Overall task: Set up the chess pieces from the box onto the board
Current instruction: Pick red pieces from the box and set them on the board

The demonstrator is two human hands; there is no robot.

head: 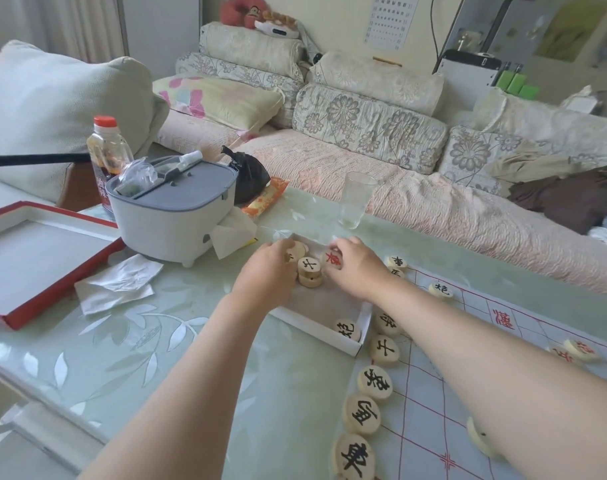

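Note:
A shallow white box [316,325] lies on the glass table left of the paper chess board [468,403]. Both hands reach into the box's far end. My left hand [267,268] curls over pale wooden discs there; its fingertips are hidden. My right hand [355,263] pinches a disc with a red character [332,259]. A black-marked disc [309,266] sits on a stack between the hands, and another [347,330] lies in the box's near corner. Several black-marked discs [374,382] line the board's left edge; two red ones [577,351] lie at the right.
A white and grey container [170,206] stands behind the box, with a bottle [106,150], black bag [250,174] and snack packet [265,197]. A drinking glass [355,199] stands beyond the hands. The red-rimmed box lid [35,261] and crumpled tissue [118,284] lie at left.

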